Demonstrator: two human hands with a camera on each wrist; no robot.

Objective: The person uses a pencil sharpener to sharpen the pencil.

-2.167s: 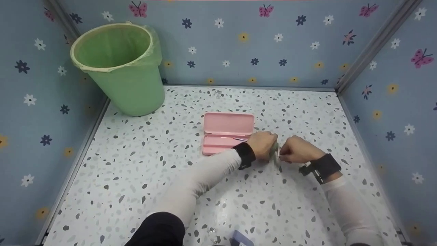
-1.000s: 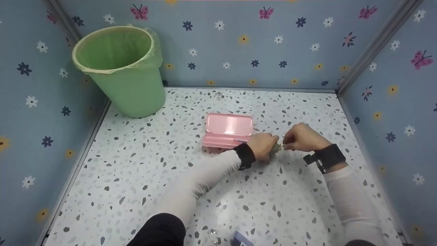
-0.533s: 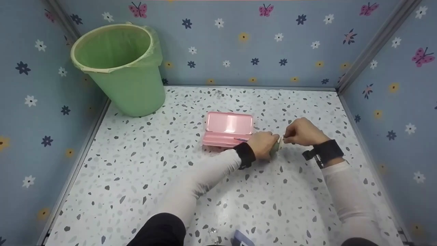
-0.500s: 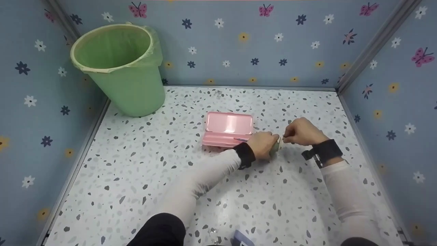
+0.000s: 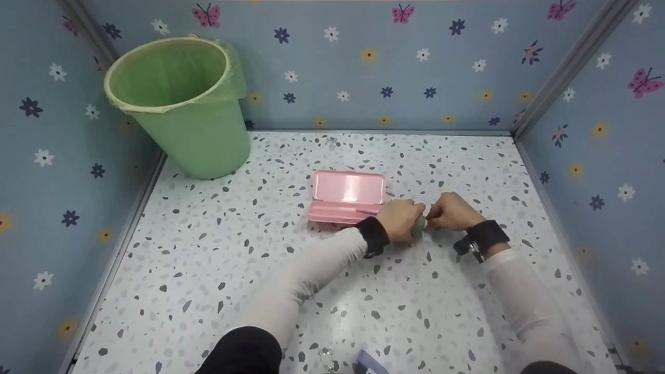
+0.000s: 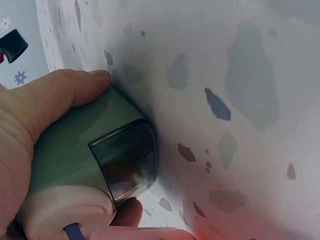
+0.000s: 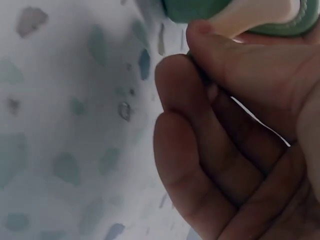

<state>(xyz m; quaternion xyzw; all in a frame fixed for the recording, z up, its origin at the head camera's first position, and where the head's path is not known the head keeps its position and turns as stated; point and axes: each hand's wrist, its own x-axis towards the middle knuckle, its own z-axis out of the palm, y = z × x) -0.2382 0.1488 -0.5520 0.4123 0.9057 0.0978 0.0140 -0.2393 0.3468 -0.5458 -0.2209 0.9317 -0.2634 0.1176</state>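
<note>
plainly, we hold a green sharpener (image 6: pixel 75 120) down at the desk (image 5: pixel 218 291), just right of an open pink pencil case (image 5: pixel 332 212). our left hand (image 5: pixel 400 221) is curled round its body: in the left wrist view the thumb lies along the top and a fingertip shows beneath, past the dark see-through drawer (image 6: pixel 125 162). a slim blue pencil (image 5: pixel 366 212) sits in the hole of the sharpener's cream end (image 6: pixel 75 202) and reaches back over the tray of the case, whose lid (image 5: pixel 332 187) is folded open on the far side.

at the other end, our right hand (image 5: pixel 454 212) pinches the outer end of the cream crank (image 7: pixel 260 15) between thumb and fingertip; the lower fingers (image 7: pixel 175 142) are bent in beside them, and what sits inside the pinch is mostly hidden, only a dark sliver showing.

we wear black bands (image 5: pixel 372 236) on both wrists, next to white sleeves (image 5: pixel 311 270). farther off, a green bin (image 5: pixel 202 137) with a thin liner folded over its rim stands in the back left corner, before blue walls (image 5: pixel 332 67) printed with flowers and butterflies. near us, a purple-blue object (image 5: pixel 370 362) is cut off by the bottom edge, and we cannot tell what it is.
</note>
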